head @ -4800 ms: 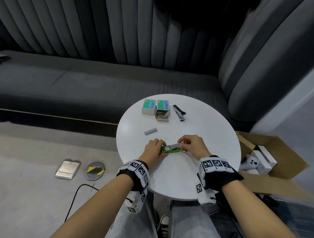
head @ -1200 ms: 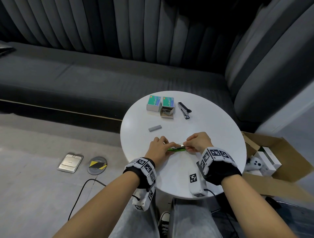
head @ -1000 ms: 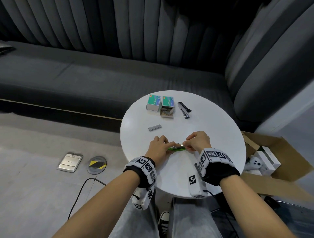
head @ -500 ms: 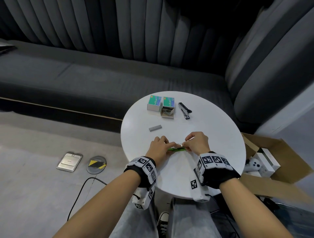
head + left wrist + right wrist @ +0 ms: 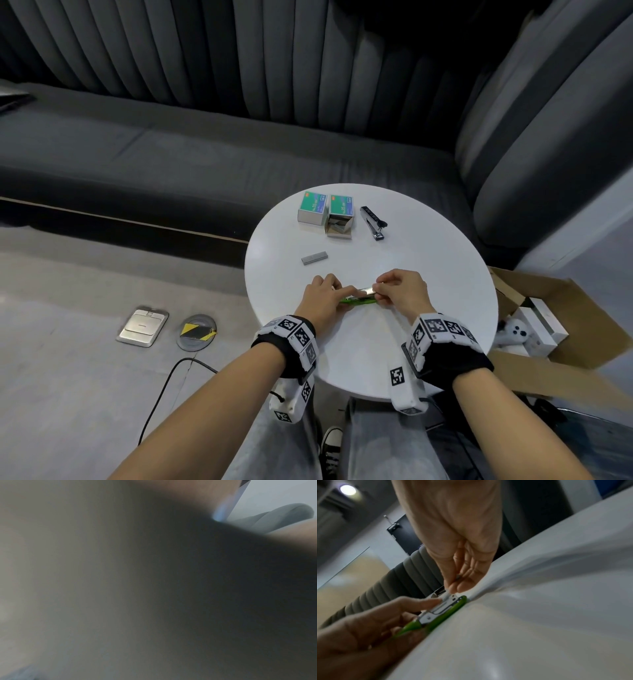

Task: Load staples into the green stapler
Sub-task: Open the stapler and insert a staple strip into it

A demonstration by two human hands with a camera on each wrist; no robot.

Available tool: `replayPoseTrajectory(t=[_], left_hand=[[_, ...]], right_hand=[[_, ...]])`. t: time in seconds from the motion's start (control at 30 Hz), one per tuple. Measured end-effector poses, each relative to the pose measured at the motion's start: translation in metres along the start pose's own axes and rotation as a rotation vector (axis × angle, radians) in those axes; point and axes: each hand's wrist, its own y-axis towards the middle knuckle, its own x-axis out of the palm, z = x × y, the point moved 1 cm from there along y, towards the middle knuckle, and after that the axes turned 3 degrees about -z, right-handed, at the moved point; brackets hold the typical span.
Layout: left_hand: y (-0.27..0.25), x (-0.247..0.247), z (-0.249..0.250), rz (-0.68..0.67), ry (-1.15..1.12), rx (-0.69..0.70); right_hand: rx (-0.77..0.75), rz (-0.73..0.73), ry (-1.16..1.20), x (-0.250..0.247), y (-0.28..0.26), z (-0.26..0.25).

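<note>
The green stapler [image 5: 359, 301] lies opened on the white round table [image 5: 428, 260], its silver magazine [image 5: 436, 610] facing up. My left hand [image 5: 337, 297] grips its left end, with the forefinger stretched along the magazine in the right wrist view. My right hand [image 5: 379, 294] comes down at the stapler's right end. Its thumb and fingers [image 5: 453, 589] pinch a thin silver strip of staples against the magazine tip. A second staple strip [image 5: 314, 257] lies loose farther back. The left wrist view is dark and blurred.
Two green staple boxes [image 5: 311, 207], the right one open [image 5: 339, 219], and a black stapler [image 5: 373, 222] stand at the table's far side. An open cardboard box [image 5: 555, 329] sits on the floor to the right. A dark sofa [image 5: 171, 164] runs behind.
Both hands have stayed on the green stapler. The right wrist has turned slightly while its fingers work at the magazine's right end.
</note>
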Motion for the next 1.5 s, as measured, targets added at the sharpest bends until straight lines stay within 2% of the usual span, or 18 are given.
replayPoseTrajectory(t=[0.13, 0.23, 0.33, 0.43, 0.6, 0.67, 0.77, 0.87, 0.93, 1.13, 1.33, 1.5], left_hand=[[0.000, -0.001, 0.002, 0.003, -0.011, 0.000], [0.000, -0.001, 0.002, 0.015, -0.016, -0.006], [0.000, -0.001, 0.002, -0.006, -0.019, -0.013], [-0.001, 0.000, 0.002, 0.004, -0.030, -0.017], [-0.001, 0.001, 0.000, 0.012, -0.037, -0.018], [-0.001, 0.001, -0.001, -0.009, -0.029, -0.017], [0.000, 0.000, -0.001, -0.022, -0.025, -0.022], [0.001, 0.001, 0.000, -0.008, -0.022, -0.016], [0.001, 0.002, -0.001, -0.007, -0.025, -0.016], [0.000, 0.000, -0.002, -0.032, -0.052, -0.033], [0.003, 0.000, -0.003, -0.060, -0.051, -0.098], [0.005, 0.000, -0.003, -0.056, -0.062, -0.111]], right_hand=[[-0.170, 0.014, -0.259, 0.002, -0.003, -0.004], [-0.260, 0.023, -0.267, 0.001, -0.003, -0.008], [-0.163, 0.087, -0.179, -0.008, 0.004, -0.005], [0.002, 0.045, -0.102, -0.013, 0.009, 0.009], [0.074, 0.010, -0.058, -0.015, 0.010, 0.019], [0.052, 0.049, -0.192, -0.016, 0.012, 0.019], [-0.067, 0.048, -0.378, -0.015, 0.009, 0.011], [-0.108, -0.055, -0.350, -0.005, 0.001, 0.006], [-0.103, -0.068, -0.353, 0.000, 0.000, 0.006], [-0.154, -0.012, -0.405, 0.004, 0.000, 0.002], [-0.166, 0.108, -0.521, 0.012, -0.010, 0.000], [-0.209, 0.107, -0.652, 0.015, -0.022, -0.003]])
